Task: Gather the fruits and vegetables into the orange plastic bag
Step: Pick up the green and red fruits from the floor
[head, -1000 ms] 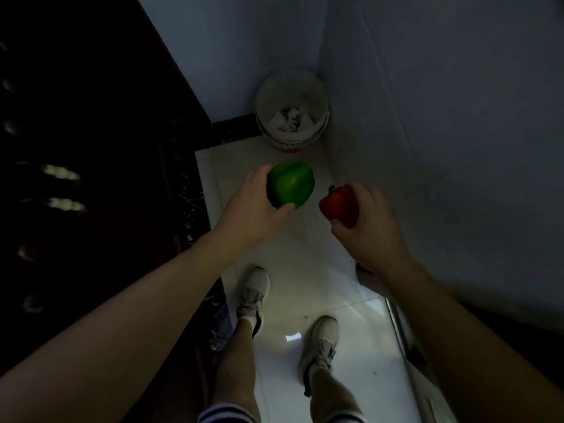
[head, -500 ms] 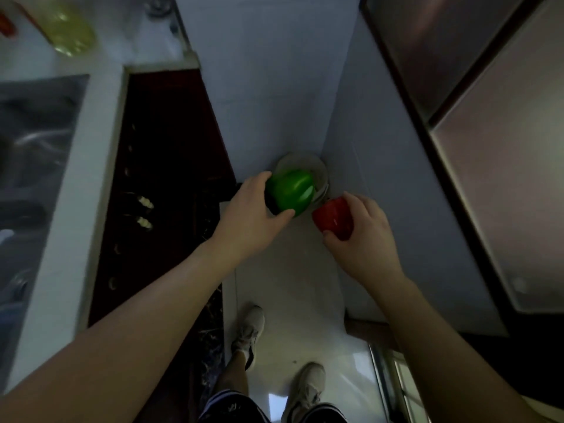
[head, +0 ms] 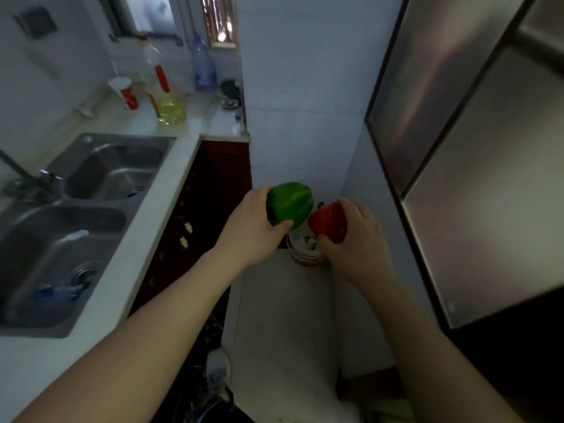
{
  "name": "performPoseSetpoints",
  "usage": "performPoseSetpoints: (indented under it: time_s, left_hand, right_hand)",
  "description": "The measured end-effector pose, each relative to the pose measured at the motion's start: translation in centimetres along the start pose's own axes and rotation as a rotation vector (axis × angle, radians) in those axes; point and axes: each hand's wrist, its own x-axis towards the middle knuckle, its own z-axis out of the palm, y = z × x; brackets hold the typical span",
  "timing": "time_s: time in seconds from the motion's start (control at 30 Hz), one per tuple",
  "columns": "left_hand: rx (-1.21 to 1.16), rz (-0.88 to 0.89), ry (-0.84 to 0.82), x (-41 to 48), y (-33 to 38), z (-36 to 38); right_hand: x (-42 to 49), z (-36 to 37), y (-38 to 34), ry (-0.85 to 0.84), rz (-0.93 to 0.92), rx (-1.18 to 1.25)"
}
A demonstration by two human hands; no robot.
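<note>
At frame centre, your left hand (head: pixel 253 232) cups the glossy green bell pepper (head: pixel 289 204); your right hand (head: pixel 357 242) grips the red bell pepper (head: pixel 329 222). Both seem light, firm, probably slick: hold around the body.

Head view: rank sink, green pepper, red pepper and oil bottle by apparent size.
1. sink, by far.
2. green pepper.
3. red pepper, partly covered by the right hand.
The oil bottle looks about pepper-sized but stands farther away: unranked.

Both arms stretch forward, left hand (head: pixel 253 228) and right hand (head: pixel 360 244) each curled, gripping.
</note>
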Motion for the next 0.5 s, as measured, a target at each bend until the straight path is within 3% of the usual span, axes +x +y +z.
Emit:
performPoseSetpoints:
  time_s: [0.5]
  left_hand:
    - [0.086, -0.047, 0.240, -8.3, 0.7, -11.1]
  right_hand:
    - [-3.3, -4.0, -11.0, -0.045, -0.203, -0.025]
